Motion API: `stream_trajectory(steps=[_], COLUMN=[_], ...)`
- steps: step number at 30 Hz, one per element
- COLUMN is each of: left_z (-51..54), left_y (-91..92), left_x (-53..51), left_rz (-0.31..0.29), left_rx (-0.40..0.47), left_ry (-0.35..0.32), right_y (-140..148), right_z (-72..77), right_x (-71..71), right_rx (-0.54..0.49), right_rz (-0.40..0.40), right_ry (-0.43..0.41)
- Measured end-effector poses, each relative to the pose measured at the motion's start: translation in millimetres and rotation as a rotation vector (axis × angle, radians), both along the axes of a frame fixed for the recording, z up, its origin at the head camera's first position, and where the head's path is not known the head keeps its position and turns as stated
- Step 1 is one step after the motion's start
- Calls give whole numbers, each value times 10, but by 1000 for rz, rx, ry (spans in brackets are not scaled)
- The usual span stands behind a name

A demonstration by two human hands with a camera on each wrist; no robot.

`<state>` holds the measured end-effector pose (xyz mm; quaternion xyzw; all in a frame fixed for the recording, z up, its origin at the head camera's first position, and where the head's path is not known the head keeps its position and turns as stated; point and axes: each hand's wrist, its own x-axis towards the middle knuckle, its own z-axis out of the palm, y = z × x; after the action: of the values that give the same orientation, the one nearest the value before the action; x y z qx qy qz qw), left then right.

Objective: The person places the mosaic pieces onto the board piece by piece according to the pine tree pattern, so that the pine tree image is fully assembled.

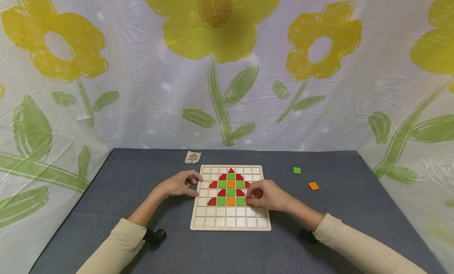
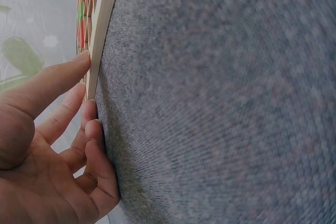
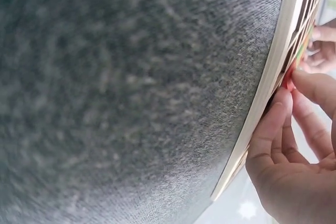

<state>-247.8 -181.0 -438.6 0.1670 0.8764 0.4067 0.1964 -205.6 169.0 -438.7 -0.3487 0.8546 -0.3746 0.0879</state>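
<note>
A square wooden grid board [image 1: 230, 228] lies on the table, with red, green and orange tiles forming a tree-like pattern in its cells. My right hand [image 1: 269, 194] is over the board's right side and pinches a red tile [image 3: 289, 80] between thumb and fingertips, at the right end of the lowest tiled row. Fingers cover much of that tile, so its full shape is hidden. At the board's left edge, my left hand [image 1: 177, 184] rests with loosely bent fingers, its thumb touching the wooden rim [image 2: 100, 45] in the left wrist view.
A small pattern card [image 1: 192, 157] lies behind the board's left back corner. To the right on the dark grey table [image 1: 142, 163] are a loose green square tile [image 1: 296, 170] and an orange one [image 1: 313, 186]. A flower-printed cloth [image 1: 152, 108] hangs behind.
</note>
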Motion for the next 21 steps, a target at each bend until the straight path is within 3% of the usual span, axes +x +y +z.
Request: stream_trajectory(steps=[13,21], left_z=[-10,7], left_y=[-22,-10], left_x=[7,12], left_rz=[-12,-9], left_rx=[12,5], left_ry=[1,2], right_y=[26,217], right_z=[18,34], right_x=[-3,-42], right_rx=[13,-5], right_rz=[27,16], right_ry=[-17,-47])
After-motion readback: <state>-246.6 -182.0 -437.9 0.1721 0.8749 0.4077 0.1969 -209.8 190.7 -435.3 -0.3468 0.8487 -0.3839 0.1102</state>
